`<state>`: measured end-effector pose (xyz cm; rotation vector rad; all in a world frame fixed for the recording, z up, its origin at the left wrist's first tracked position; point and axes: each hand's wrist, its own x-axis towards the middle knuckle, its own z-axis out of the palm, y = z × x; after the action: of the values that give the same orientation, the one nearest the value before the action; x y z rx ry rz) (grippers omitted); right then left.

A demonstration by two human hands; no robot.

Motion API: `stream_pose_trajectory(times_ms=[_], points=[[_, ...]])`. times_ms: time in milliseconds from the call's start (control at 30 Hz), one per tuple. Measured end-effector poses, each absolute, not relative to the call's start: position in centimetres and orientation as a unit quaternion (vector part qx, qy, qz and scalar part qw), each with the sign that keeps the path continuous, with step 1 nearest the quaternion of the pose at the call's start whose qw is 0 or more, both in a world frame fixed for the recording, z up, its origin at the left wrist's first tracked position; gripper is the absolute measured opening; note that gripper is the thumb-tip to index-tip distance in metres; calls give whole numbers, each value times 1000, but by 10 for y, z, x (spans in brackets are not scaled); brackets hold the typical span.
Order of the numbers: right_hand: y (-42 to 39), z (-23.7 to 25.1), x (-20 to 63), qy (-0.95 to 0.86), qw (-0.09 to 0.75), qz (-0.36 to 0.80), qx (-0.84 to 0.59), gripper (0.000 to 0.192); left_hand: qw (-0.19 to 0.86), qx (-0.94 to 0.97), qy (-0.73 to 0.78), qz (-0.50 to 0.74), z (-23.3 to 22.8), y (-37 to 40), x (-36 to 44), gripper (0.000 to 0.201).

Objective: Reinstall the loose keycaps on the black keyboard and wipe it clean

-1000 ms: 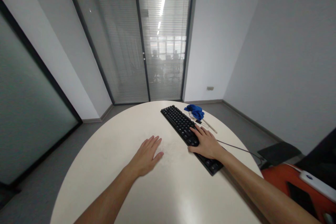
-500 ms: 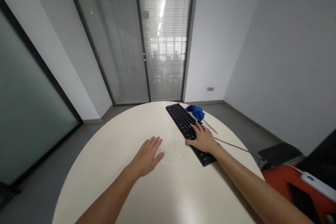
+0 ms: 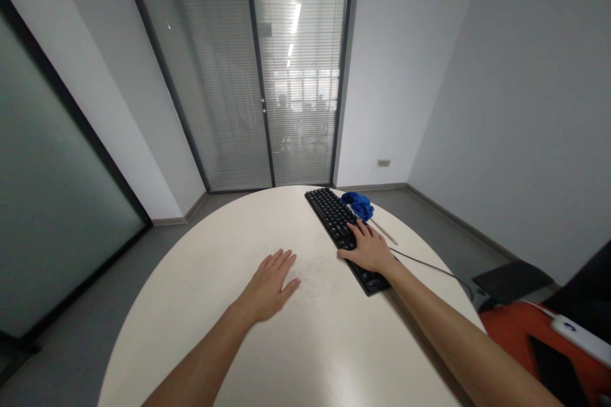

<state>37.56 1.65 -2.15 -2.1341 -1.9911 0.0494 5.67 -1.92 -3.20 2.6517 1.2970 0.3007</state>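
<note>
A black keyboard [image 3: 329,213] lies at a slant on the round white table [image 3: 191,280], right of the middle. My right hand [image 3: 370,249] rests on its nearer half, fingers spread over the keys and thumb across the left edge. Part of the keyboard is hidden beneath this hand and wrist. My left hand [image 3: 270,283] is stretched out palm down over the tabletop, fingers extended and thumb apart, holding nothing. A crumpled blue cloth [image 3: 360,205] sits just beyond the right hand, beside the keyboard. From under the cloth runs a thin pale stick [image 3: 384,232].
A dark cable [image 3: 424,262] crosses the table's right edge. Beside the table, an orange seat [image 3: 508,331] carries a white power strip [image 3: 580,337] and a dark flat object [image 3: 556,369]. Glass doors with blinds [image 3: 224,108] stand behind the table.
The keyboard has shifted slightly away from me and turned a little under my right hand. My left hand has stayed nearly still. The view has tilted very slightly.
</note>
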Motion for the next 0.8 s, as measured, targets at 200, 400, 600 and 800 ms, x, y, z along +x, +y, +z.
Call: stream_pose_trajectory(times_ms=[200, 400, 600, 800], points=[[20, -20, 375, -671, 90, 21, -735, 99, 70, 882, 448, 128, -34, -18, 59, 58], [-2, -10, 321, -711, 125, -41, -691, 75, 41, 865, 475, 157, -36, -15, 60, 53], [-32, -20, 274, -787, 165, 49, -592, 70, 33, 854, 492, 166, -40, -13, 58, 57], [-37, -23, 277, -798, 136, 97, -579, 72, 54, 851, 504, 135, -39, -14, 57, 61]])
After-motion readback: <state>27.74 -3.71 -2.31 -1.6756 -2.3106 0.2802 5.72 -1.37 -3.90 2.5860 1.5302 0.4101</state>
